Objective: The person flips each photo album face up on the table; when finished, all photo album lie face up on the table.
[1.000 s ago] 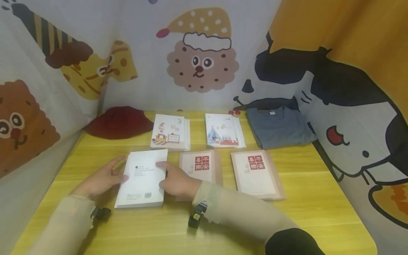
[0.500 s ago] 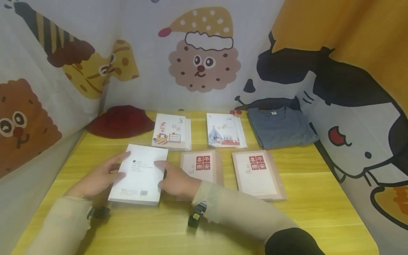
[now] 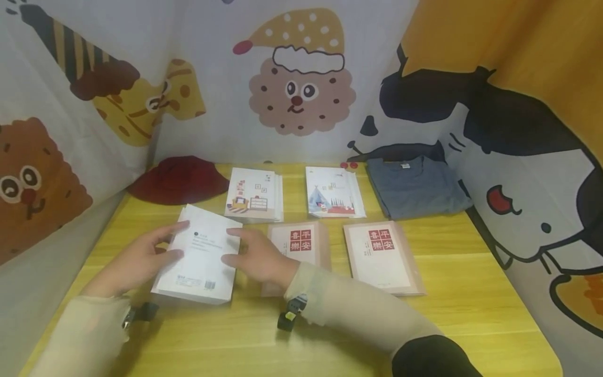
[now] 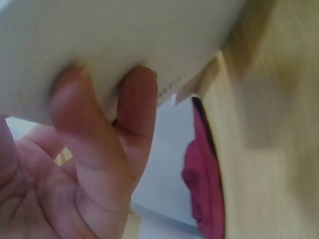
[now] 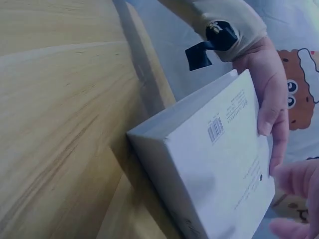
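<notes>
The white book [image 3: 200, 255], flat on the yellow table [image 3: 424, 324] 1 s ago, is now lifted & tilted off it, gripped by left hand [image 3: 136, 262] w/ right hand [image 3: 256, 257] pinching its right edge, i.e. a pick-up is judged underway.

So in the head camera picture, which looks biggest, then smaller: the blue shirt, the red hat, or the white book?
1. blue shirt
2. red hat, nearly alike
3. white book, though nearer the camera
</notes>
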The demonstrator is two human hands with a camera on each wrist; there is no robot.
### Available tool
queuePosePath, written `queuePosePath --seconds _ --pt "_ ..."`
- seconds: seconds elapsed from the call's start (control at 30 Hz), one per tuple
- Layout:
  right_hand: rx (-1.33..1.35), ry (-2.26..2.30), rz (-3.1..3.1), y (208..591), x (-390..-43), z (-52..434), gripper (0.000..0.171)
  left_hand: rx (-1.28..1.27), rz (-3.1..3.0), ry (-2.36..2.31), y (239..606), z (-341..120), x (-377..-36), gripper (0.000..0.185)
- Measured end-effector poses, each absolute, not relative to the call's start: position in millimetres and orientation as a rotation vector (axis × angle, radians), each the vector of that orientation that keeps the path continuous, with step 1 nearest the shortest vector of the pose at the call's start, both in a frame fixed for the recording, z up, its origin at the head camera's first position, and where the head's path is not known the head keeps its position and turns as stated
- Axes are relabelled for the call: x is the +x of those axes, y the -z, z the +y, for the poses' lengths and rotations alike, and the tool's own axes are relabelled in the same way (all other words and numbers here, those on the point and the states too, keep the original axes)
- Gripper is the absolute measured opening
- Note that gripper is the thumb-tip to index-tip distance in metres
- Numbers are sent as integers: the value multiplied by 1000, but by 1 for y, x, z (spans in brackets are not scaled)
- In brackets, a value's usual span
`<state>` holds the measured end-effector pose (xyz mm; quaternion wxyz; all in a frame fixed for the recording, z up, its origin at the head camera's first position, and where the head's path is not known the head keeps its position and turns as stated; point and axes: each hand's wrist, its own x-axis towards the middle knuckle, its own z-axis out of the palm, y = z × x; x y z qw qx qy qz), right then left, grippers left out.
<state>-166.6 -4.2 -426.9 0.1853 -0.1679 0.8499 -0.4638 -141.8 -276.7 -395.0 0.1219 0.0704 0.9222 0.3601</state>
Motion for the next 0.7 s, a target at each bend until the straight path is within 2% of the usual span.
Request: queuePosePath --seconds 0.2,0.4,0.7 --pt "-585 1468 2156 421 -166 -4 76 301 2727 -1075 385 -263 -137 70" --pt "-653 1519 2074 413 -165 -1 85 463 2537 -1418 383 -251 -131 85" --pt "-670 1425 2183 403 -159 3 83 650 2493 -1449 399 -244 -136 68"
